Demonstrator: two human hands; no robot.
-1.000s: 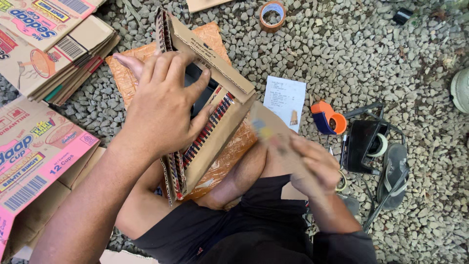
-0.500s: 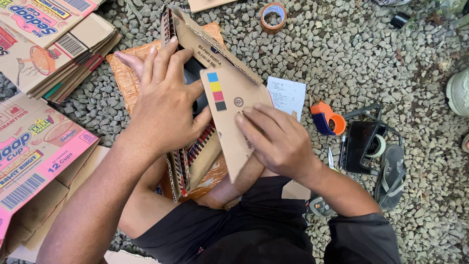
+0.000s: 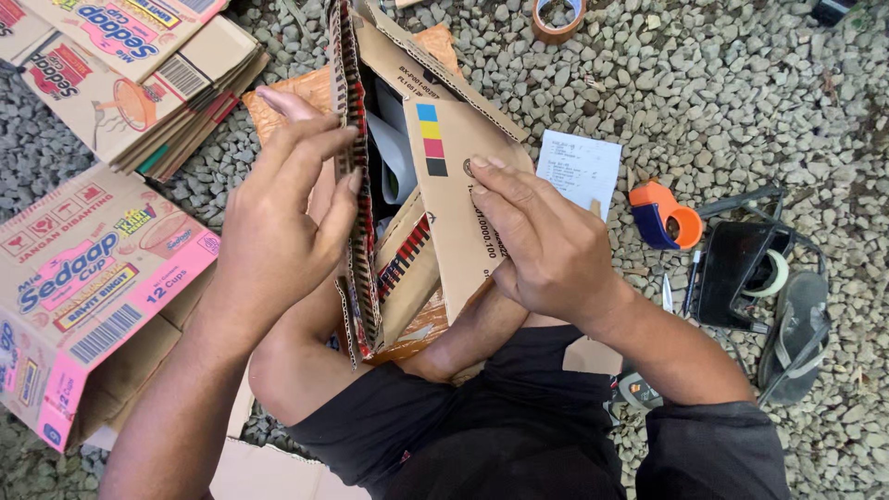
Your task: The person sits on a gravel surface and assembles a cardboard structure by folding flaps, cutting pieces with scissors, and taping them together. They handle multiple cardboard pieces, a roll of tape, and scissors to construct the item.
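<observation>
A brown cardboard box [image 3: 407, 268] stands between my knees on the gravel, its top flaps open. My left hand [image 3: 278, 231] grips the box's left flap [image 3: 356, 185] and holds it upright on edge. My right hand [image 3: 546, 245] presses flat on the right flap [image 3: 444, 185], which carries small colour squares, and folds it inward over the opening. Something white [image 3: 394, 153] shows inside the box.
Flattened printed cartons are stacked at the upper left [image 3: 139, 65], and another lies at the left [image 3: 83, 287]. A tape roll [image 3: 557, 18] is at the top. A paper slip [image 3: 579, 167], an orange tape dispenser [image 3: 662, 215], a black dispenser [image 3: 741, 273] and a sandal [image 3: 796, 333] lie to the right.
My right hand came up from my lap onto the right flap and folded it inward. My left hand shifted from covering the box top to holding the left flap upright.
</observation>
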